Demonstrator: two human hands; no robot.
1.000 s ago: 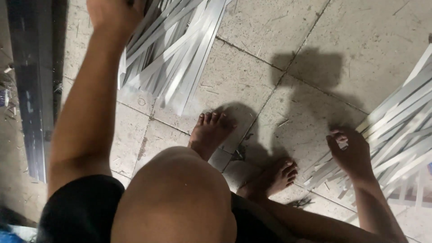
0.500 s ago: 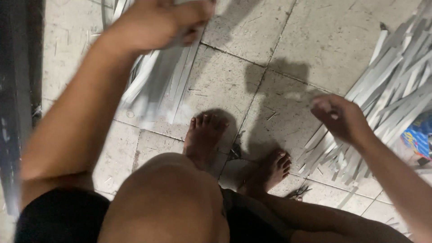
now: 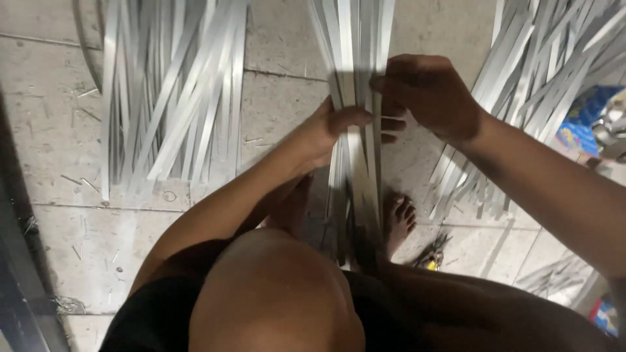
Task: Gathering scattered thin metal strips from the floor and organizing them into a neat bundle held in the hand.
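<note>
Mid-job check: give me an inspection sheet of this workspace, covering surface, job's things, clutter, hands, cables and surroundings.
Surface: pale tiled floor, scattered with small metal offcuts.
Job's things: bundle of thin metal strips held upright, lower ends down between the person's bare feet.
Clutter: loose pile of strips on the left; another pile on the right; blue packet at the right edge.
Hands: left hand and right hand both grip the bundle.
Cables: nothing seen.
Surroundings: dark metal rail along the left edge.
</note>
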